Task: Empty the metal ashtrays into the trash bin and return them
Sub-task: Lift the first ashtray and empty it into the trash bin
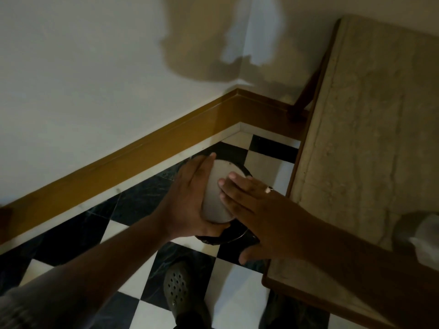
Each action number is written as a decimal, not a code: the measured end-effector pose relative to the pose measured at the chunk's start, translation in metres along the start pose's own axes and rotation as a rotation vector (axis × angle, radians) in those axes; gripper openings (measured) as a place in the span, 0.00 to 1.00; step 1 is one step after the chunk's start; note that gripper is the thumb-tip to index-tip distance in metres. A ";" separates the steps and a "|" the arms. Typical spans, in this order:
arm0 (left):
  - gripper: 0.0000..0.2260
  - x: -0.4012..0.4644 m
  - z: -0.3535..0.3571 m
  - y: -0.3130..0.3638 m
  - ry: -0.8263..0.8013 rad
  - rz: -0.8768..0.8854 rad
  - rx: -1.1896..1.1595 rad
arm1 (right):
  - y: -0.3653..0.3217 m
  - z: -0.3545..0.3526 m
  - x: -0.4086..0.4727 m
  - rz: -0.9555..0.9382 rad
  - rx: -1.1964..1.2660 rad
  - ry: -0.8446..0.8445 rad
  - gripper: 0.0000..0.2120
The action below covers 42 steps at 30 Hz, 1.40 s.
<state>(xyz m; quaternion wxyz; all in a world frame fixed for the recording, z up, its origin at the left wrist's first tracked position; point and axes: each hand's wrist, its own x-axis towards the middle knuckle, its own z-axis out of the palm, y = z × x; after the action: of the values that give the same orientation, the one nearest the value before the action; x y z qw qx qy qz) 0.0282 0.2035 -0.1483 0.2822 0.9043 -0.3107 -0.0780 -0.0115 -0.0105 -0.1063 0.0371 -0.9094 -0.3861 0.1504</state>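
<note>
Metal ashtray (215,193), turned bottom-up and tilted, sits clasped by its rim in my left hand (190,198) directly over the dark bin (228,236) on the floor, while my right hand (256,210) lies flat and open against its base.

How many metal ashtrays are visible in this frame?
1. The metal ashtray is turned over above the dark trash bin on the checkered floor, gripped by the left hand with the right hand flat on its base. Others may lie out of view.
</note>
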 end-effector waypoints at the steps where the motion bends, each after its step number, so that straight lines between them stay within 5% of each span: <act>1: 0.56 -0.001 0.005 -0.002 0.001 0.035 0.025 | 0.002 0.002 0.002 0.002 -0.017 -0.006 0.53; 9: 0.55 0.009 -0.001 0.004 0.100 -0.043 -0.158 | 0.010 0.006 0.003 0.139 0.067 0.177 0.43; 12: 0.54 0.007 -0.012 0.005 0.023 -0.226 -0.357 | 0.016 0.003 0.007 0.145 0.152 0.209 0.30; 14: 0.45 0.006 -0.019 0.006 0.036 -0.401 -0.572 | 0.014 -0.004 0.012 0.203 0.311 0.232 0.27; 17: 0.21 0.004 -0.029 0.012 0.158 -0.779 -1.021 | 0.004 -0.009 0.024 0.500 0.750 0.240 0.24; 20: 0.21 0.000 -0.026 0.016 0.195 -1.024 -1.180 | 0.003 -0.002 0.040 0.794 0.910 0.225 0.21; 26: 0.22 -0.008 -0.023 0.030 0.163 -1.198 -1.140 | 0.002 0.008 0.047 0.966 0.883 0.227 0.12; 42: 0.24 0.065 -0.067 0.147 0.044 -1.347 -1.074 | 0.032 -0.060 -0.046 1.174 0.752 0.237 0.13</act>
<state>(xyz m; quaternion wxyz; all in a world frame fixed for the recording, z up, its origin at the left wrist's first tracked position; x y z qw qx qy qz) 0.0249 0.1002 -0.0086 0.5712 0.6412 0.3765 -0.3476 -0.0015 -0.0630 -0.0434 0.3030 -0.9032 0.2530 0.1686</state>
